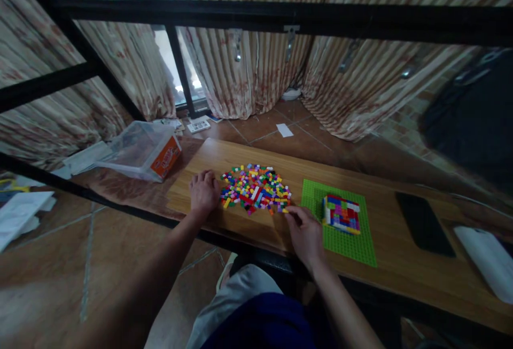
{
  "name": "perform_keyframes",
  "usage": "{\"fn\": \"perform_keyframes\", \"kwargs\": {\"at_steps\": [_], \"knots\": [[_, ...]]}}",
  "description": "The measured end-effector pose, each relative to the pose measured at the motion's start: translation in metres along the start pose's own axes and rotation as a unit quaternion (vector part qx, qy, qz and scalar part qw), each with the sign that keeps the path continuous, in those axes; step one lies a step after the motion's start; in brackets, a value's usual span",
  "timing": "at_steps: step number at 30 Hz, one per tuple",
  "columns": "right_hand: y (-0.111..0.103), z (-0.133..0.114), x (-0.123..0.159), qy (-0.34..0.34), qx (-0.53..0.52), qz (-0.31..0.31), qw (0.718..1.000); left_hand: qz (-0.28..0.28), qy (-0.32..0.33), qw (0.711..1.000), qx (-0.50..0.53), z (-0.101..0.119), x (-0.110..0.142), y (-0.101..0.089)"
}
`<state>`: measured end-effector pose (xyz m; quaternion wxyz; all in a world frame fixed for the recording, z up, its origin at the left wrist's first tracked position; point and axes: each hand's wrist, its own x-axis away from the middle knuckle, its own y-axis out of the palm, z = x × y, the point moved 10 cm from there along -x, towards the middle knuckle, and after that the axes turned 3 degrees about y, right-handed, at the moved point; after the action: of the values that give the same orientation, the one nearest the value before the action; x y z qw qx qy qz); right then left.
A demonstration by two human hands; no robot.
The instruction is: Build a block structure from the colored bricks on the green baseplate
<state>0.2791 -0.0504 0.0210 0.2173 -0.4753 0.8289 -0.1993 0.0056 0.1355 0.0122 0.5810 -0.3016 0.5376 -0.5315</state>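
A heap of small coloured bricks (256,187) lies spread on the wooden table (248,231). My left hand (203,191) rests knuckles-up at the heap's left edge, fingers curled under. My right hand (304,229) sits at the heap's lower right corner, fingertips pinched together at the bricks; what they hold is too small to make out. Just right of that hand lies a green baseplate (340,242) with a square block of stacked coloured bricks (342,213) built on it.
A clear plastic box (140,148) with an orange label stands at the table's left end. A dark phone (422,222) and a white object (487,255) lie at the right. Black metal bars (256,15) cross overhead. Papers lie on the tiled floor.
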Motion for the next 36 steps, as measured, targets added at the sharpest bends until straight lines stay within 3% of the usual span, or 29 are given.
{"fn": "perform_keyframes", "kwargs": {"at_steps": [8,15,19,23,36], "knots": [[0.04,-0.018,-0.03,-0.055,0.079,-0.028,0.995,0.001,-0.002,1.0,0.02,-0.002,0.002,0.003],[0.078,-0.054,-0.017,-0.147,0.109,-0.053,0.982,-0.005,-0.009,1.0,0.03,-0.001,0.004,0.002],[0.083,-0.049,-0.015,-0.135,0.177,-0.025,0.974,-0.006,-0.008,1.0,0.029,0.0,0.004,0.002],[0.089,-0.045,-0.016,-0.147,0.214,-0.039,0.965,-0.008,-0.01,0.999,0.03,0.0,0.004,0.002],[0.095,-0.036,-0.013,-0.173,0.189,-0.084,0.963,0.006,-0.004,1.0,0.024,-0.001,0.004,0.001]]}}
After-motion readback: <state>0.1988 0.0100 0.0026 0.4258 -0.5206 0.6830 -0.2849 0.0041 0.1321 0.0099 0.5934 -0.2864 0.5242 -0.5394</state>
